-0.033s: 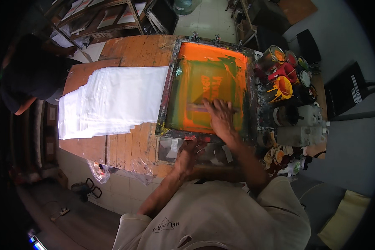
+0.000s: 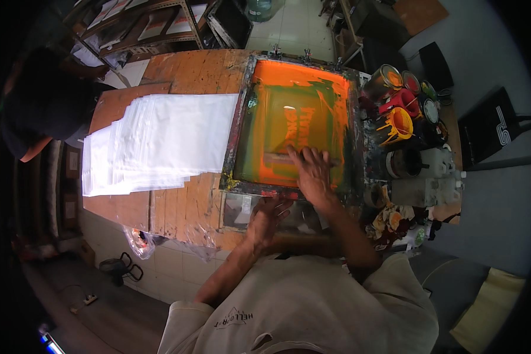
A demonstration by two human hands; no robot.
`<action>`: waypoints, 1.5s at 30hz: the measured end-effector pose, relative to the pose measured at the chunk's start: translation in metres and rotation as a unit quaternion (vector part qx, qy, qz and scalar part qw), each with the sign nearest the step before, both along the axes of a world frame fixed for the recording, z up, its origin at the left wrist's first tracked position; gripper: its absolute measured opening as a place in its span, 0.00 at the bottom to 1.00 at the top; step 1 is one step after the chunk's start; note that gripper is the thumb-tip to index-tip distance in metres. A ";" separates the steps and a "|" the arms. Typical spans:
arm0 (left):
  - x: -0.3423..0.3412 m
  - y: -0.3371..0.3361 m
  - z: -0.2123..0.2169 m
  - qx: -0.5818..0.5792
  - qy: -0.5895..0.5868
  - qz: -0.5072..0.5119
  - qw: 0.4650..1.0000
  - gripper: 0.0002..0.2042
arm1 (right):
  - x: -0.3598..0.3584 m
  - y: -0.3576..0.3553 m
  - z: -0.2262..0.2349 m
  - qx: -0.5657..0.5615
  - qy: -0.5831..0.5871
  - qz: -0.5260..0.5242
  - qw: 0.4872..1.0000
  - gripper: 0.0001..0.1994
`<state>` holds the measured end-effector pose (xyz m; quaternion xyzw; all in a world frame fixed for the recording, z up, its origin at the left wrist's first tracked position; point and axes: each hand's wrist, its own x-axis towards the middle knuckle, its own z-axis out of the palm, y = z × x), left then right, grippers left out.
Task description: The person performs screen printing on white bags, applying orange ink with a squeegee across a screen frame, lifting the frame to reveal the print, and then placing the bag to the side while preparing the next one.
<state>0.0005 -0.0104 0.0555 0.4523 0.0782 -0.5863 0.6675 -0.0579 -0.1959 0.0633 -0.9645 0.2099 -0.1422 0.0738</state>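
In front of me lies a screen-printing frame (image 2: 232, 141) with a dark, paint-stained rim. Orange ink (image 2: 298, 74) pools along its far end and smears the right side of the greenish mesh (image 2: 265, 124). My right hand (image 2: 314, 174) grips a squeegee (image 2: 275, 157) that lies crosswise on the mesh, in the near half. Orange lettering shows just beyond the blade. At the frame's near edge is my left hand (image 2: 266, 219), its fingers apart and touching or nearly touching the rim; whether they hook under it I cannot tell.
White plastic-looking sheets (image 2: 171, 135) lie fanned in a stack on the wooden table (image 2: 206, 74), left of the frame. Ink cans (image 2: 390, 76), a yellow-smeared cup (image 2: 402, 122) and clear jugs (image 2: 436, 162) crowd the right. Another person (image 2: 47, 106) stands at the far left. Clamps (image 2: 307, 55) sit behind the frame.
My right hand has drawn the squeegee slightly toward me, and more of the orange lettering shows beyond it. My left hand stays nearly in place.
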 end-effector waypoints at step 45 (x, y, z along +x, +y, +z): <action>-0.010 -0.153 -0.101 0.092 -0.807 -0.291 0.505 0.39 | 0.085 -0.150 0.316 0.038 0.042 0.053 0.997 0.22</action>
